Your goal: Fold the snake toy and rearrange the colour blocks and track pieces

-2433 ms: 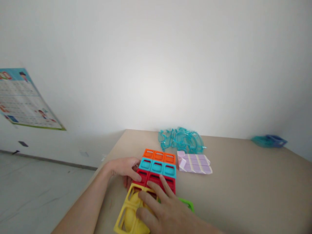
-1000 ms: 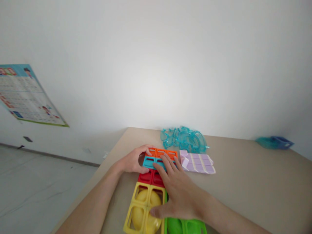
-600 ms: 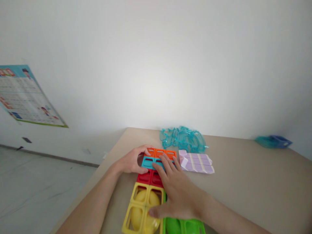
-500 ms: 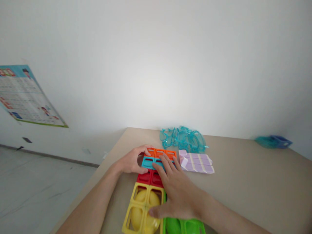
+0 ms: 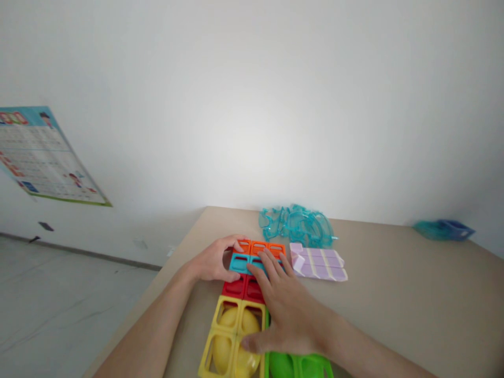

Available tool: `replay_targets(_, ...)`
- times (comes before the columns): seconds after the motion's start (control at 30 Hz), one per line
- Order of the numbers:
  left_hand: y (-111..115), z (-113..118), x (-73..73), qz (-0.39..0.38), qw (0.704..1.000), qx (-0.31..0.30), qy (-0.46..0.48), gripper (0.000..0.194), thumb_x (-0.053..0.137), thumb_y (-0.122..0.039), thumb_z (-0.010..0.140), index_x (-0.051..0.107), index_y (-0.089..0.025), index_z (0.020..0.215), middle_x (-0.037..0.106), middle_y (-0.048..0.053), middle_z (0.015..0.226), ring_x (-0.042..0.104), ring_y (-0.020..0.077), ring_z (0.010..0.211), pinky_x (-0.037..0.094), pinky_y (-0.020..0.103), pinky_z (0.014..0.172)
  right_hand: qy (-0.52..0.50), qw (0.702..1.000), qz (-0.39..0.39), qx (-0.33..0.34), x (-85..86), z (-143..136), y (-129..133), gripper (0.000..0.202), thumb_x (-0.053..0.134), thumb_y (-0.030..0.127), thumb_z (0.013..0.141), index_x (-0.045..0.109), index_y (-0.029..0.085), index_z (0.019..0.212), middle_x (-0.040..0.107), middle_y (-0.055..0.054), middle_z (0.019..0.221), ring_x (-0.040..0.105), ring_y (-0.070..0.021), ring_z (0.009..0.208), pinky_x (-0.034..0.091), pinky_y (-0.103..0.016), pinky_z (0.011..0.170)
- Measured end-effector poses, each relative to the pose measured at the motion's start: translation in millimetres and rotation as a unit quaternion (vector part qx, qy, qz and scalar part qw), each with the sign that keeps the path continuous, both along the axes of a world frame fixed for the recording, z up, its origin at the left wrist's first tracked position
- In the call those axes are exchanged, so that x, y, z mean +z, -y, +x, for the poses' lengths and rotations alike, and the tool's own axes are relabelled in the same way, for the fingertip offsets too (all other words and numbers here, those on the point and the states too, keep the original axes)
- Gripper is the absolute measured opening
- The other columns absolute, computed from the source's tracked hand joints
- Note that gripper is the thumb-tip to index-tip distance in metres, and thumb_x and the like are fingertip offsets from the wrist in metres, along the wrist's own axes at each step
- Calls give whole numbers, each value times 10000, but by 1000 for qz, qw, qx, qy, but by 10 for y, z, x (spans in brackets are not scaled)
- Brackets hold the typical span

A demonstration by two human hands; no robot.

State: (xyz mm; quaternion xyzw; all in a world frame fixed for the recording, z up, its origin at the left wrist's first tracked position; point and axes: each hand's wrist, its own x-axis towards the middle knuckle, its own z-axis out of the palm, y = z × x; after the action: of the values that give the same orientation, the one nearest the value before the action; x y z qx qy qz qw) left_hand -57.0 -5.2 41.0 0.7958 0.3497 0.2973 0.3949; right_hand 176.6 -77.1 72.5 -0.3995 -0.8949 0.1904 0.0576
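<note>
Colourful plastic toy blocks lie side by side in a flat layout on the table. My left hand (image 5: pixel 216 261) curves round the left ends of the orange block (image 5: pixel 260 248) and the light blue block (image 5: pixel 239 263), fingertips on the orange one and thumb near the red block (image 5: pixel 235 286). With fingers spread, my right hand (image 5: pixel 285 310) rests flat over the blue and red blocks, hiding part of them. Its thumb reaches over the yellow block (image 5: pixel 221 353), which has rounded yellow shapes inside its frame. Below that hand sits a green block (image 5: pixel 299 365), partly covered and cut off by the picture's edge.
Behind the blocks, clear teal plastic pieces (image 5: pixel 301 226) lie near the wall. To their front is a lilac-and-cream striped packet (image 5: pixel 321 263). A blue-and-teal item (image 5: pixel 444 229) sits at the far right. The table's left edge (image 5: pixel 157 281) drops to a pale floor.
Both hands stay in the same place on the blocks. The whole view has shifted very slightly; nothing else visibly moves.
</note>
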Motion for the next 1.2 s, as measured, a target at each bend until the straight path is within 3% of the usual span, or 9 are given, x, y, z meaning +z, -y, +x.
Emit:
replay_targets(0.33,-79,-265,-31,86,984,148,-55,304,713,-244,660,515,-181,882,502,123,1294,501,256,1187,375,384,1015,20,999,12,-31,-80,-10,16,1137,458,843,662,224,104,1494,69,-251,1557,-88,-390,1428,-13,-585,1116)
replay_targets(0.57,-153,-327,-84,80,953,275,-96,380,654,-288,702,515,-182,1039,561,60,1076,558,211,957,437,378,915,28,999,11,-35,-65,-12,14,1157,479,846,646,214,108,1497,75,-250,1557,-69,-408,1426,0,-587,1115)
replay_targets(0.73,-69,-380,-67,71,933,327,-135,602,634,-335,727,466,-197,1288,505,98,1166,520,247,1085,374,417,1017,23,999,31,-31,-48,-19,19,1141,439,856,660,251,89,1484,100,-260,1550,-24,-414,1428,5,-588,1114)
replay_targets(0.87,227,-462,-96,43,905,370,-203,532,593,-433,760,566,-213,1244,466,105,1169,513,268,1108,349,433,1053,22,998,45,-27,-51,-25,28,1154,412,871,656,275,67,1473,155,-283,1531,19,-423,1425,-3,-596,1110)
replay_targets(1.07,1036,-724,-281,53,842,479,-244,538,515,-519,797,581,-223,1241,437,107,1160,492,290,1117,376,462,1031,17,998,48,-25,-93,0,25,1121,430,845,676,269,76,1475,142,-286,1533,-7,-415,1428,-2,-594,1109)
replay_targets(1.2,1417,-831,-336,39,825,509,-241,595,494,-557,784,566,-226,1273,429,111,1188,481,299,1138,401,468,1012,17,999,45,-26,-108,10,19,1105,450,823,685,252,82,1481,124,-280,1538,-40,-407,1429,2,-587,1110)
